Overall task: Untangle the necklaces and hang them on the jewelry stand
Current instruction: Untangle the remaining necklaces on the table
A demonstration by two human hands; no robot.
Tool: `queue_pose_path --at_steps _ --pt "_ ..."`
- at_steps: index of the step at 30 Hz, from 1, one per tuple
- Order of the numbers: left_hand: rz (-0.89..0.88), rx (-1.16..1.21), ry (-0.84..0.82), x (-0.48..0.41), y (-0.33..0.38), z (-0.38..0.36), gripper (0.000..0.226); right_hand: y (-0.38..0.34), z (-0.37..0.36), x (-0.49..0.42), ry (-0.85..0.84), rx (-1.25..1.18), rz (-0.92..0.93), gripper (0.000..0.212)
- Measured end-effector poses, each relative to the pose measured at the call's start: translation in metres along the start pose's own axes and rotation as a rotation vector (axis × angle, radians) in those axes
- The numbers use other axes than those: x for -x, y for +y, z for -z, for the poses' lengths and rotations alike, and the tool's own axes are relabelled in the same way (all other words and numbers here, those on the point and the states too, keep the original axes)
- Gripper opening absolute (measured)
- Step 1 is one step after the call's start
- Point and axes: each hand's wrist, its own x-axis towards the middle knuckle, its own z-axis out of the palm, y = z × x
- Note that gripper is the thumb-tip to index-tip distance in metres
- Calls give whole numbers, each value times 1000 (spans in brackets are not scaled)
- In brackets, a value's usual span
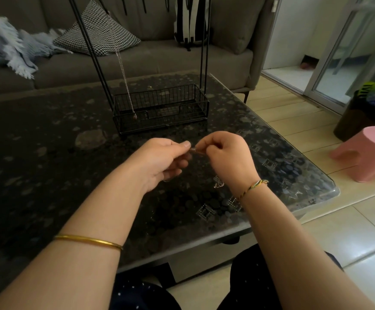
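Left hand (159,162) and right hand (229,157) pinched an unhung necklace (195,150) between them; beyond, a second necklace (123,74) hung on the jewelry stand (159,104).

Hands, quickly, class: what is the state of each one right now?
Left hand: closed, pinching the necklace chain.
Right hand: closed, pinching the same necklace chain.

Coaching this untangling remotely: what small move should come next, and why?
Likely ease the hands gently apart to open the tangle: the left hand and right hand pinch the necklace close together, its slack bunched below, and one chain already hangs on the jewelry stand.
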Motion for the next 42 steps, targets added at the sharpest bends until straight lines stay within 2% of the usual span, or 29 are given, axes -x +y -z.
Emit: queue_pose_path --at_steps 6,16,21,25,33,40,42 --pt "-11 75 12 -2 2 0 16 -5 1 0 -31 -68 -12 6" --pt "-17 85 45 -2 1 2 17 -1 -1 -2 -73 148 178 16" --pt "-17 99 58 -3 1 2 17 0 -1 -1 -122 190 261 30" --pt "-18 89 58 -3 2 1 13 0 -1 -1 -106 215 314 24" --pt "-63 46 50 -1 2 1 13 0 0 -2 -57 188 289 2" --pt "-101 24 71 2 6 0 13 -3 0 -1 -74 113 249 10" --pt "-119 13 56 3 6 0 12 -4 0 -1 -76 37 179 9"
